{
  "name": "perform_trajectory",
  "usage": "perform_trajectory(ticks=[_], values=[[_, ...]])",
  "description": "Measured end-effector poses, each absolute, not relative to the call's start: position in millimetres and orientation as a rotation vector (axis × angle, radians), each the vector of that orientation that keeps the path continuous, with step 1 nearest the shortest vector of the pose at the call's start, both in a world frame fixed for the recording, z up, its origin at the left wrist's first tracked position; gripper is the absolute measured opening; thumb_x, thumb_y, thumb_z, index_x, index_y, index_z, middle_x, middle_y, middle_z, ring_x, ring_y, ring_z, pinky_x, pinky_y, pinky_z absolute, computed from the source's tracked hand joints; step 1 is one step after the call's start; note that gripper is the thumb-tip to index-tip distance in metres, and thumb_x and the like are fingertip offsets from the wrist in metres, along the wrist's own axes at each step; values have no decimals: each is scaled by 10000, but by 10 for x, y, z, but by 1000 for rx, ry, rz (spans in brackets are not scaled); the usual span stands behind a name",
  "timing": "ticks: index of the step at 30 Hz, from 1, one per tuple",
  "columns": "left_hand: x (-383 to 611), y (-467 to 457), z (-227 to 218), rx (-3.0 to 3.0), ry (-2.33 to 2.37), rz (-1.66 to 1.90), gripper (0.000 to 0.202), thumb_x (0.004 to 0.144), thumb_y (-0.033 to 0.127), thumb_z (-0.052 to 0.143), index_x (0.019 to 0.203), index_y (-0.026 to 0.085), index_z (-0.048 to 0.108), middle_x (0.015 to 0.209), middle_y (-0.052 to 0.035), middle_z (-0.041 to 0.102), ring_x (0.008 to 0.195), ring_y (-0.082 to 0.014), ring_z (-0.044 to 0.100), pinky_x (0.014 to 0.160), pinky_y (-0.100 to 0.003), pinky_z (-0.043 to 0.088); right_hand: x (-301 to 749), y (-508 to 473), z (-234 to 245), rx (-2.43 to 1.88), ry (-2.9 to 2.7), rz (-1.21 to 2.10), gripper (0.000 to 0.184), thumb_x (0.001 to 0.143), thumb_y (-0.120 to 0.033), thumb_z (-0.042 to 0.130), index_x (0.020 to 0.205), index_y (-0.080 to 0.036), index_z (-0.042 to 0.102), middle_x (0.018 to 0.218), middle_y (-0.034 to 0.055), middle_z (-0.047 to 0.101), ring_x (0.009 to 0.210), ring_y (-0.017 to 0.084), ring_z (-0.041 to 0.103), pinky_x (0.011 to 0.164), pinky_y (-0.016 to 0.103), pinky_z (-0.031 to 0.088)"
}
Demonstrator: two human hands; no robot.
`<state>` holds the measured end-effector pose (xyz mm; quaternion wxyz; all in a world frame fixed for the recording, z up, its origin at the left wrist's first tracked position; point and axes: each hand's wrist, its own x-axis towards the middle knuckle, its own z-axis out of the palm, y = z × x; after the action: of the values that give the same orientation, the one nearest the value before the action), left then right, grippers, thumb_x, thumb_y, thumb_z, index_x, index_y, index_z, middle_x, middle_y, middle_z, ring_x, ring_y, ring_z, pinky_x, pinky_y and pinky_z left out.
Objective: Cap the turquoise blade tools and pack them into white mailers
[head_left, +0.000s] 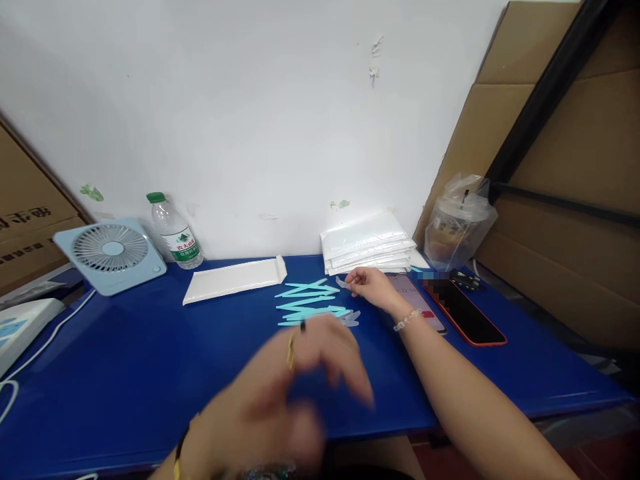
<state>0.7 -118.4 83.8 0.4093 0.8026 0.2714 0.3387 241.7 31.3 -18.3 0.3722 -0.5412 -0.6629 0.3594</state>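
Note:
My right hand [367, 288] reaches to the front of a stack of white padded envelopes [367, 243], its fingertips pinched on a small translucent strip [342, 283]. Left of it, several thin turquoise sticks [305, 308] lie in a loose crisscross row on the blue table [125, 373]. More translucent strips [353, 319] rest at the right end of the sticks. Closer to the camera, my left hand [300, 373] is raised over the table, blurred by motion. Its fingers curve apart from the thumb, and nothing shows between them. It covers part of the table in front of the sticks.
A single white envelope [233, 280] lies left of the sticks. Behind it are a water bottle [176, 233] and a blue fan [113, 253]. To the right are a phone [465, 317] with a red edge, a second phone [430, 317] and a bagged drink cup [455, 223].

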Motion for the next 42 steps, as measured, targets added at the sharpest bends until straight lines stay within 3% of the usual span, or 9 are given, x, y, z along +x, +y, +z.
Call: perform_trajectory(ticks=[2, 5, 7, 11, 15, 32, 38, 42], values=[[6, -683, 724, 2115, 914, 772, 329, 880, 478, 401, 919, 219, 601, 875, -57, 587, 796, -184, 521, 735, -317, 429, 2419, 311, -185, -1371, -1685, 973, 147, 712, -267, 670, 786, -156, 607, 625, 5, 632, 542, 118, 610, 508, 196, 455], [-61, 16, 344, 2270, 1443, 565, 245, 795, 401, 519, 868, 189, 620, 893, -56, 593, 797, -188, 539, 713, -299, 419, 2407, 288, -159, -1372, -1694, 1013, 179, 719, -315, 675, 772, -152, 622, 612, 10, 638, 519, 111, 598, 470, 187, 425], [-105, 289, 98, 2327, 1538, 404, 211, 733, 373, 585, 825, 191, 637, 906, -57, 600, 802, -196, 558, 695, -289, 414, 2400, 271, -131, -1377, -1683, 1032, 190, 715, -322, 685, 765, -146, 635, 619, 17, 646, 517, 107, 595, 471, 186, 421], [-135, 385, -120, 2358, 1490, 353, 166, 745, 353, 561, 726, 204, 632, 838, -34, 618, 719, -168, 568, 609, -256, 393, 2413, 259, -94, -1334, -1623, 1141, 222, 699, -325, 705, 812, -141, 651, 636, 28, 658, 575, 121, 618, 517, 200, 452], [-162, 350, -124, 2252, 1487, 453, 157, 773, 342, 529, 766, 206, 608, 740, -5, 627, 656, -147, 561, 550, -237, 366, 2444, 260, -93, -1296, -1634, 1180, 226, 685, -313, 713, 828, -146, 663, 672, 26, 664, 608, 122, 621, 562, 214, 466], [-213, 396, -134, 2175, 1461, 516, 219, 764, 400, 548, 789, 191, 609, 757, -5, 626, 643, -136, 552, 516, -231, 349, 2341, 219, -99, -1338, -1748, 1033, 165, 724, -278, 655, 830, -152, 673, 660, 29, 662, 626, 143, 626, 620, 251, 493], [-101, 380, -155, 2232, 1422, 520, 215, 781, 382, 538, 826, 192, 628, 836, -15, 628, 718, -149, 565, 573, -239, 384, 2247, 216, -146, -1311, -1815, 1060, 168, 735, -262, 632, 854, -150, 674, 658, 24, 653, 628, 143, 630, 619, 246, 490], [-84, 325, -109, 2310, 1437, 618, 277, 758, 416, 581, 943, 214, 619, 921, -21, 604, 797, -164, 567, 667, -254, 417, 2352, 203, -57, -1402, -1857, 874, 190, 713, -281, 648, 856, -161, 683, 660, 16, 649, 594, 131, 590, 577, 238, 462]])
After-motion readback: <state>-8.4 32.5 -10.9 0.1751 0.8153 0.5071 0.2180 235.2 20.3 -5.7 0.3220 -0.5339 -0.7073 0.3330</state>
